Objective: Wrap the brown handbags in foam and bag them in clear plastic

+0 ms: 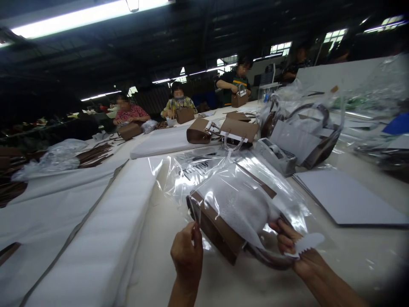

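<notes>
Clear plastic (287, 198), lower centre: pinched in left hand (188, 251), hold taut along brown bag (220, 224); cannot tell grip of right hand (289, 238).

— What's overhead?
— A dark ceiling (179, 36), with a bright strip light (89, 17) at the upper left and a line of thinner lights (197, 73) farther back.
— Any windows (281, 48)?
— Yes, bright ones along the far side, divided into panes.
— And furniture?
— A broad, pale surface (158, 243) stretches from the foreground toward the dim back.
</notes>
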Demonstrator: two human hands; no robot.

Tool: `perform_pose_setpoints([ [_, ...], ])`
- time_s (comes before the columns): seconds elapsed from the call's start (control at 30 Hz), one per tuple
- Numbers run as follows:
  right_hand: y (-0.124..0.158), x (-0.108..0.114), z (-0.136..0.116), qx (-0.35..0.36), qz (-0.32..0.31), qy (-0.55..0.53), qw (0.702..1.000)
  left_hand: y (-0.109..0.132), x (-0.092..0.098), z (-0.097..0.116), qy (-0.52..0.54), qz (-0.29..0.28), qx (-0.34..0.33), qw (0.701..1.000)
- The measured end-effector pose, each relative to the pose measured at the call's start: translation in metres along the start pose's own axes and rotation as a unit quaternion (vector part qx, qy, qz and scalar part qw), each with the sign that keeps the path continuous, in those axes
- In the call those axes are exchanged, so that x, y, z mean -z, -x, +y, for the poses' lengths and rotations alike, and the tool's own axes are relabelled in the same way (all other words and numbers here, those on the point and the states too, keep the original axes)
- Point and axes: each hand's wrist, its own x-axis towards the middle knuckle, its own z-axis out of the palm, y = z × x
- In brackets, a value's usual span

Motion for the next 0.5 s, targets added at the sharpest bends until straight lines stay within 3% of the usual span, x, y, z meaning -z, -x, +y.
perform_pose_setpoints([
  [0.1, 0.004, -0.008, 0.001, -0.008, -0.004, -0.001, 1.0, 0.006, -0.008, -0.011, -0.023, -0.02, 0.119, 0.992],
  [0.17, 0.005, -0.012, 0.005, -0.014, -0.007, 0.004, 1.0, 0.006, -0.011, -0.019, -0.03, -0.054, 0.15, 0.987],
  [0.27, 0.002, -0.017, 0.017, -0.007, -0.018, 0.009, 1.0, 0.011, -0.014, -0.023, -0.031, -0.096, 0.112, 0.989],
  [0.37, -0.008, -0.026, 0.028, 0.022, -0.028, 0.002, 0.999, 0.033, -0.01, -0.016, -0.004, -0.148, 0.042, 0.988],
  [0.43, -0.015, -0.033, 0.033, 0.035, -0.031, -0.007, 0.999, 0.05, 0.001, -0.01, 0.024, -0.181, -0.013, 0.983],
  [0.5, -0.02, -0.039, 0.037, 0.041, -0.033, -0.005, 0.999, 0.056, 0.018, -0.003, 0.024, -0.177, -0.03, 0.984],
])
